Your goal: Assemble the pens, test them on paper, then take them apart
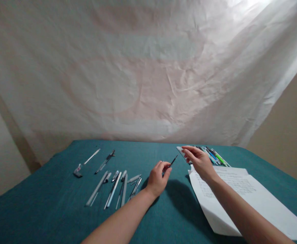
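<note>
Over the middle of the table my left hand [159,178] pinches a thin dark pen refill [173,160], its narrow end pointing up and to the right. To its right my right hand [198,161] is raised, thumb and fingers drawn together. Whether anything small sits between those fingertips I cannot make out. Behind and below that hand, a row of pens [216,156] lies side by side in clear, blue, black and green, partly hidden. Left of my left hand lie several clear pen barrels and pen parts [123,189], some behind my forearm.
A written sheet of paper [255,210] lies at the right under my right forearm, its near edge curled. Farther left are a dark-tipped clear pen [105,162], a white stick [92,156] and a small crumpled clear-and-dark piece [77,171]. Pale fabric [148,84] hangs behind the green-covered table [49,203].
</note>
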`<state>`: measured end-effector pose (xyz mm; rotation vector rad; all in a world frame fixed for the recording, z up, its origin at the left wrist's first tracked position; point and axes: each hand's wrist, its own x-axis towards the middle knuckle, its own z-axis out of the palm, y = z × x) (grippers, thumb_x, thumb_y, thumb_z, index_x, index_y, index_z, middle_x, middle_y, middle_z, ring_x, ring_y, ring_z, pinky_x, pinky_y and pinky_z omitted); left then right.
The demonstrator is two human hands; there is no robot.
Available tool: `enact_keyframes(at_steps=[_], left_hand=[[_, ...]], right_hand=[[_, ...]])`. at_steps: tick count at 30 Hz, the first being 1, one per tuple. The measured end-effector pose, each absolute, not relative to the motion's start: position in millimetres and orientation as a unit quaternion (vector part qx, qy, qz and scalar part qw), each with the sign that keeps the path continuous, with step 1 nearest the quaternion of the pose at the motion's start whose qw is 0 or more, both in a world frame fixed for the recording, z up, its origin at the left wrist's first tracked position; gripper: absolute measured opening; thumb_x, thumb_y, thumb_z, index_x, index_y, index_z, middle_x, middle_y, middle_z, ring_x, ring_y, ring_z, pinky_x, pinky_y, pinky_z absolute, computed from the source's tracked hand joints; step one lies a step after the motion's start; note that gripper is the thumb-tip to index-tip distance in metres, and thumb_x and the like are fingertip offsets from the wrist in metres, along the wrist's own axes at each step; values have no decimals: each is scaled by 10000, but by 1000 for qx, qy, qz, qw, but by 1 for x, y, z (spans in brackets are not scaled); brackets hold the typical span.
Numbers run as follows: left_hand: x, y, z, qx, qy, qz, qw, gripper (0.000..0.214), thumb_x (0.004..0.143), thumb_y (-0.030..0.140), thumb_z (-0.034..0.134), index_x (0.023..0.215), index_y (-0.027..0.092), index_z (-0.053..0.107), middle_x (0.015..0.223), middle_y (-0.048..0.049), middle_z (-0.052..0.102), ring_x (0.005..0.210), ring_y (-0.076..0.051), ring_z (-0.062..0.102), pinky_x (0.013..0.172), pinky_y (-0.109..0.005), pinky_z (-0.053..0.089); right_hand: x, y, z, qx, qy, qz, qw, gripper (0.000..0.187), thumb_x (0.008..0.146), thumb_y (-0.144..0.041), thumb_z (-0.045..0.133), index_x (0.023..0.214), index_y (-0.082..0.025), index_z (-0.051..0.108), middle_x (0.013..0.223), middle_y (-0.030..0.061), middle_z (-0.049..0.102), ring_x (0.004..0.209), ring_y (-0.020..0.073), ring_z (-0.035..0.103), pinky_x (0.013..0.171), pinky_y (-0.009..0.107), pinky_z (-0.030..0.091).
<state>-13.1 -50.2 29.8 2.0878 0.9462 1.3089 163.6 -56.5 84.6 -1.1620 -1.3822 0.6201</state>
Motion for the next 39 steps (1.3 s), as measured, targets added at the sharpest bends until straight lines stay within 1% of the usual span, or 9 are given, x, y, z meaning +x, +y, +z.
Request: enact_keyframes(at_steps=[11, 18, 24, 26, 28, 31, 33, 36, 39], left_hand=[[-13, -51, 31, 772, 341, 475, 250, 195, 801, 277, 432, 931, 193, 551, 833, -41, 548, 766, -137, 509, 717, -257, 405], [-13, -51, 31, 775, 345, 469, 246, 194, 805, 279, 425, 929, 191, 546, 833, -37, 542, 776, -135, 510, 721, -248, 400], [-14, -50, 31, 766, 355, 477, 246, 207, 813, 290, 413, 950, 187, 531, 848, -39, 543, 784, -132, 509, 728, -251, 397], [-14, -50, 30, 759, 357, 485, 247, 209, 814, 292, 413, 952, 183, 525, 852, -40, 547, 795, -134, 509, 737, -256, 395], [-14, -48, 29, 749, 362, 497, 248, 207, 815, 295, 412, 948, 179, 521, 859, -42, 552, 807, -136, 511, 741, -261, 395], [-14, -45, 27, 722, 374, 524, 254, 207, 819, 296, 405, 948, 176, 513, 876, -44, 563, 810, -137, 516, 733, -270, 401], [-14, -43, 25, 702, 382, 542, 263, 212, 819, 298, 404, 959, 176, 506, 894, -48, 568, 820, -139, 521, 734, -277, 406], [-15, -41, 23, 684, 389, 554, 272, 213, 818, 303, 408, 962, 177, 501, 915, -51, 569, 841, -141, 525, 739, -279, 409], [-15, -40, 22, 685, 389, 552, 275, 209, 820, 304, 404, 955, 178, 502, 910, -48, 569, 839, -137, 526, 736, -277, 409]], right_hand=[[158, -56, 81, -483, -602, 260, 581, 357, 724, -424, 524, 935, -148, 607, 716, 42, 583, 574, 106, 510, 458, 208, 416], [156, -55, 75, -490, -615, 292, 545, 394, 713, -445, 529, 950, -141, 609, 723, 57, 597, 599, 122, 527, 462, 215, 430], [159, -49, 62, -499, -606, 314, 534, 415, 777, -442, 435, 1019, -133, 568, 832, 85, 622, 623, 121, 539, 498, 222, 446], [160, -44, 48, -527, -628, 291, 494, 395, 793, -423, 409, 987, -126, 582, 827, 90, 622, 644, 137, 553, 516, 238, 458], [158, -40, 33, -534, -688, 225, 438, 335, 802, -370, 407, 971, -150, 595, 865, 86, 619, 730, 161, 566, 609, 279, 474], [151, -40, 17, -496, -784, 81, 364, 293, 816, -268, 400, 1047, -201, 568, 1041, 88, 568, 947, 193, 512, 810, 353, 421], [145, -43, 11, -474, -822, 17, 315, 335, 824, -225, 382, 1136, -229, 505, 1162, 81, 501, 1053, 203, 444, 879, 379, 371], [138, -48, 6, -464, -848, -22, 253, 389, 827, -229, 381, 1214, -245, 423, 1258, 73, 419, 1117, 214, 386, 900, 393, 345], [135, -50, 4, -471, -854, -34, 219, 373, 817, -288, 412, 1184, -238, 458, 1252, 81, 429, 1107, 228, 396, 880, 396, 348]])
